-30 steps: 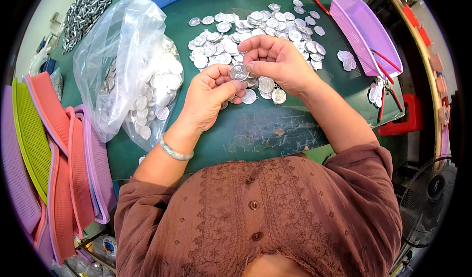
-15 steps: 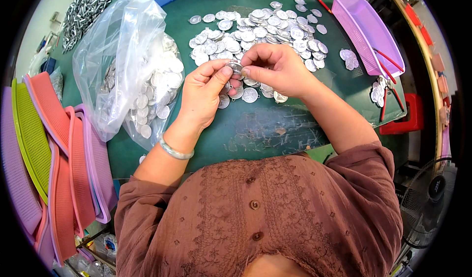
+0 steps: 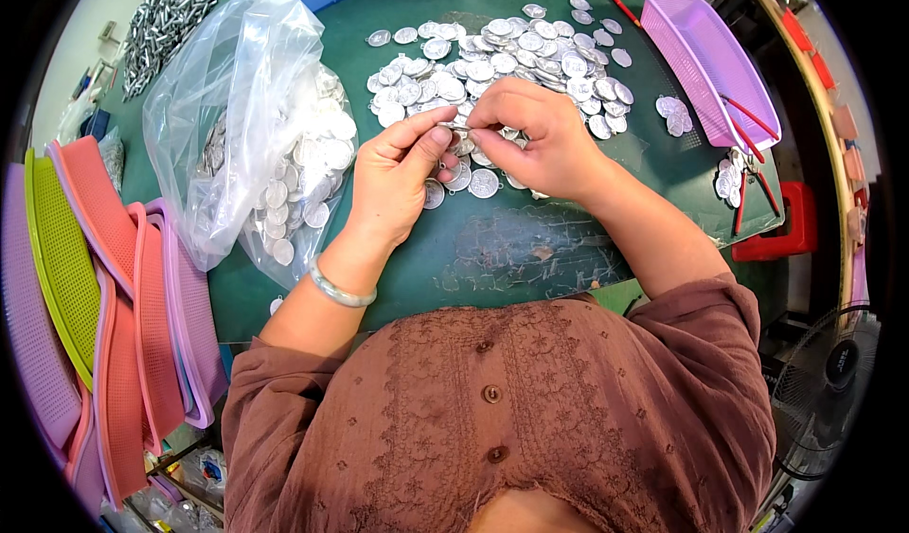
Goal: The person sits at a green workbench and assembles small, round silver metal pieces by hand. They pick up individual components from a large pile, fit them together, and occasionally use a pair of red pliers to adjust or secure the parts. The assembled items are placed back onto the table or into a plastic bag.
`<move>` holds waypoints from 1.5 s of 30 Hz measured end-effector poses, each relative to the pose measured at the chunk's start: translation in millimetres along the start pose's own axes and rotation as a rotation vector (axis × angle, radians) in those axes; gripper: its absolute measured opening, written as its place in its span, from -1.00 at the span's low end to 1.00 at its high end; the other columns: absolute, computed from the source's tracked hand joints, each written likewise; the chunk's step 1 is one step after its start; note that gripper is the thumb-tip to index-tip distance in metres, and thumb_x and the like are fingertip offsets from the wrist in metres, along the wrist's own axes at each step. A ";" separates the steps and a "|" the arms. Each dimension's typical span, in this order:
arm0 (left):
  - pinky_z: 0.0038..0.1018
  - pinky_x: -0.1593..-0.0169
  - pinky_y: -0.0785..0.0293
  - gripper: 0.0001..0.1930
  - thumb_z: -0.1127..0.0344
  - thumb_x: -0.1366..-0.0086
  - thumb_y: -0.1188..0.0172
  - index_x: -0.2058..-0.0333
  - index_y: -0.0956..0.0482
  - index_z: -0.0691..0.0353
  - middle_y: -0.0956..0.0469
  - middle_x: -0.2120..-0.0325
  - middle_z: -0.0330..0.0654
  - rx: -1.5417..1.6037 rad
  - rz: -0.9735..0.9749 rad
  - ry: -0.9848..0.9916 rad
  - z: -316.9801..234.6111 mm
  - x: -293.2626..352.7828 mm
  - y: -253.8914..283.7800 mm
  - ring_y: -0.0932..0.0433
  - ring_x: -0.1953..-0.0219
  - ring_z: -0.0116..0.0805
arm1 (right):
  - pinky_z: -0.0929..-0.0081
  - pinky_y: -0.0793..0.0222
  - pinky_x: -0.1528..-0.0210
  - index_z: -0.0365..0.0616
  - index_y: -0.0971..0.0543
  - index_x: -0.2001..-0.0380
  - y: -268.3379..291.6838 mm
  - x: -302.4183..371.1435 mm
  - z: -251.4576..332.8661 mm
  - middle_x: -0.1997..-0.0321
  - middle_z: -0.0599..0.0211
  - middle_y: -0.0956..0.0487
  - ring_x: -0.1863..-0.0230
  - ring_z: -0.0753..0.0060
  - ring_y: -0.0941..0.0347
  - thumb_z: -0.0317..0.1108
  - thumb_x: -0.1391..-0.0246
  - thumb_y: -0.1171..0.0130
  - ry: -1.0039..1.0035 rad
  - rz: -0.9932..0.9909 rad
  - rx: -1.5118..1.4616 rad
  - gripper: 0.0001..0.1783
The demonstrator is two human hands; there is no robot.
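Observation:
My left hand (image 3: 396,175) is closed in a pinch on a small round silver medal (image 3: 457,128), which shows nearly edge-on. From the other side my right hand (image 3: 540,137) has its thumb and forefinger closed at the medal's edge. Its fingertips hide part of that edge. Several loose medals (image 3: 483,184) lie on the table just below my fingers. Behind my hands spreads a large heap of the same silver medals (image 3: 502,62), many with a small loop at the rim.
A clear plastic bag (image 3: 222,88) of medals stands left on the green table (image 3: 398,277). Colourful baskets (image 3: 161,334) are stacked beyond it. Pliers with red handles (image 3: 748,126) lie near a purple basket (image 3: 705,60) at right. Dark metal parts (image 3: 175,22) are piled far left.
The medal between my hands has tipped from showing its face to nearly edge-on. My right fingers have shifted slightly along its edge.

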State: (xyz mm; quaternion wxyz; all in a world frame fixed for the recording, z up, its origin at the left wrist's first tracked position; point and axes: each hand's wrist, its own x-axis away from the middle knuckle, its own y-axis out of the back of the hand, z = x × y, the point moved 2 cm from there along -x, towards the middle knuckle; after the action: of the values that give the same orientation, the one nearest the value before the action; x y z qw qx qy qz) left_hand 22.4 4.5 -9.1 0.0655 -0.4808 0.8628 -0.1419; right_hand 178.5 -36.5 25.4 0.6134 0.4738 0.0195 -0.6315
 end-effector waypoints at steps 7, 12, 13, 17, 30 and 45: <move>-0.68 0.45 -0.35 -0.76 0.43 -0.18 -0.02 0.16 -0.46 0.29 -0.47 0.46 -0.23 -0.003 0.006 -0.019 -1.9 1.3 -2.7 -0.38 0.51 -0.58 | 0.55 -0.31 0.46 -0.21 -0.46 0.55 -0.1 -0.4 1.7 0.51 0.31 -0.44 0.47 0.36 -0.39 -0.61 0.29 -0.14 0.060 -0.004 0.072 -0.87; -0.68 0.43 -0.33 -0.73 0.44 -0.20 0.02 0.11 -0.41 0.32 -0.46 0.48 -0.24 -0.089 0.047 -0.047 -1.5 1.7 -2.5 -0.36 0.51 -0.59 | 0.54 -0.31 0.46 -0.20 -0.46 0.56 -0.4 -0.4 2.7 0.51 0.32 -0.43 0.47 0.34 -0.39 -0.61 0.31 -0.14 0.085 -0.007 0.090 -0.86; -0.68 0.42 -0.33 -0.73 0.44 -0.20 0.02 0.10 -0.40 0.33 -0.46 0.48 -0.24 -0.110 0.059 -0.060 -1.8 1.9 -2.5 -0.36 0.51 -0.60 | 0.54 -0.31 0.46 -0.20 -0.46 0.56 -0.4 -0.4 2.7 0.51 0.31 -0.43 0.47 0.34 -0.39 -0.61 0.31 -0.14 0.087 -0.007 0.090 -0.85; -0.68 0.42 -0.33 -0.71 0.42 -0.20 0.01 0.09 -0.38 0.36 -0.45 0.50 -0.25 -0.171 0.096 -0.108 -1.7 2.1 -1.5 -0.36 0.51 -0.61 | 0.53 -0.31 0.46 -0.19 -0.46 0.56 -0.7 -0.5 2.6 0.51 0.31 -0.43 0.47 0.33 -0.38 -0.61 0.31 -0.14 0.087 -0.013 0.083 -0.86; -0.72 0.56 -0.29 -0.78 0.38 -0.19 0.00 0.20 -0.46 0.30 -0.47 0.56 -0.30 -0.314 0.055 -0.081 -5.8 4.2 -4.0 -0.36 0.60 -0.65 | 0.52 -0.30 0.48 -0.19 -0.45 0.56 -1.7 0.7 2.0 0.53 0.29 -0.43 0.50 0.31 -0.38 -0.59 0.31 -0.12 0.101 -0.022 0.106 -0.87; -0.76 0.62 -0.25 -0.81 0.35 -0.24 0.12 0.33 -0.47 0.28 -0.50 0.57 -0.29 -0.393 0.106 -0.084 -4.4 6.5 -3.0 -0.35 0.66 -0.67 | 0.62 -0.32 0.51 -0.24 -0.46 0.53 -4.8 5.5 -3.1 0.55 0.30 -0.44 0.53 0.52 -0.40 -0.48 0.20 -0.09 -0.241 0.065 -0.231 -0.92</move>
State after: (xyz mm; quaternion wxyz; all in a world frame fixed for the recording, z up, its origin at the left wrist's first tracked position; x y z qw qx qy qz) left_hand 20.3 -1.8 -3.9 0.0139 -0.4437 0.8945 0.0528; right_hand 177.6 -37.6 17.6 0.6819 0.3213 0.0031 -0.6571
